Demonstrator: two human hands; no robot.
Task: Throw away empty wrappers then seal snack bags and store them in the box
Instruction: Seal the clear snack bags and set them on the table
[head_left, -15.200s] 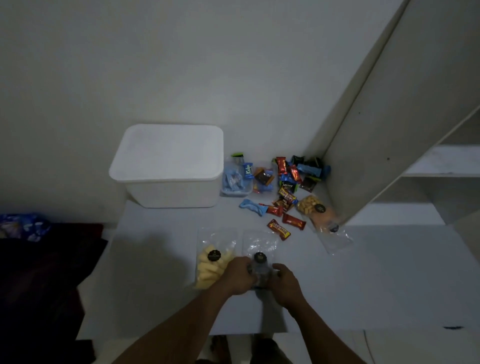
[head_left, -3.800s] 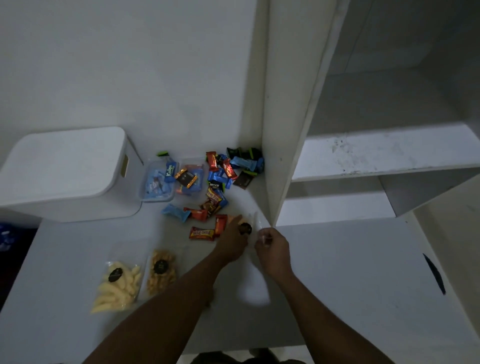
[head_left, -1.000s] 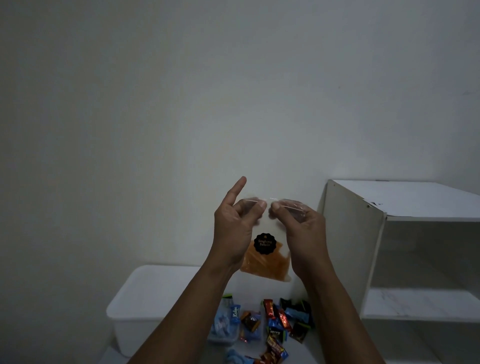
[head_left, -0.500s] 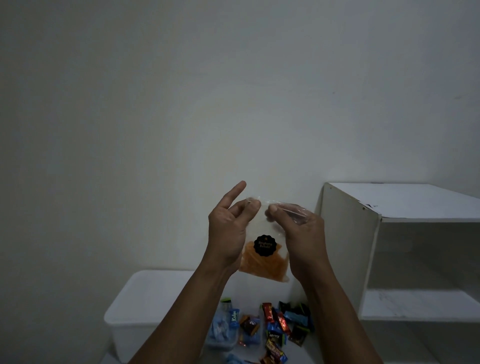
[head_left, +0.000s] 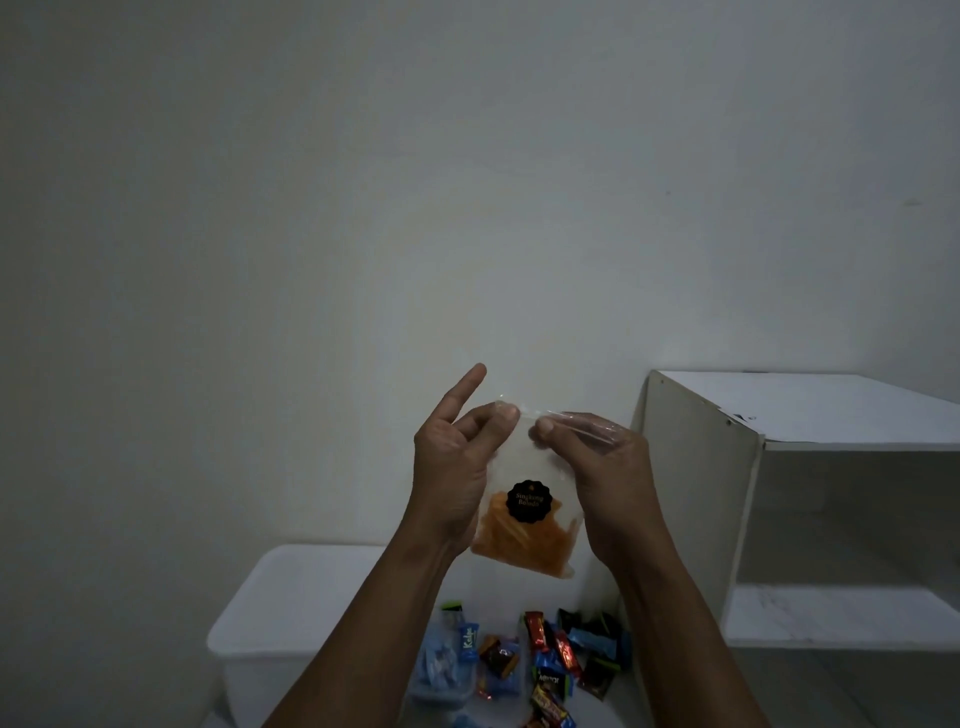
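A: How are the arms placed?

B: Both forearms rise from the bottom edge toward 12 o'clock, hands lifted in front of the white wall. The left hand has its index finger pointing up toward 1 o'clock, apart from the others.

A: And the grip?

B: Both are closed in a pinch on the top edge of a clear snack bag. The left hand's thumb and a finger press the edge at its 9 o'clock end; the right hand pinches just beside it, at 3 o'clock. The bag hangs between the palms, with orange strips in its lower half and a round black sticker in front.

A: What's below?

B: At 6 o'clock, loose candy wrappers, with a lidded white storage box at their 9 o'clock. A white shelf unit stands at 3 o'clock.

A: Anything unclear?

B: Whether the bag's seal is shut, I cannot tell. The wrappers are dim and cut off by the frame.
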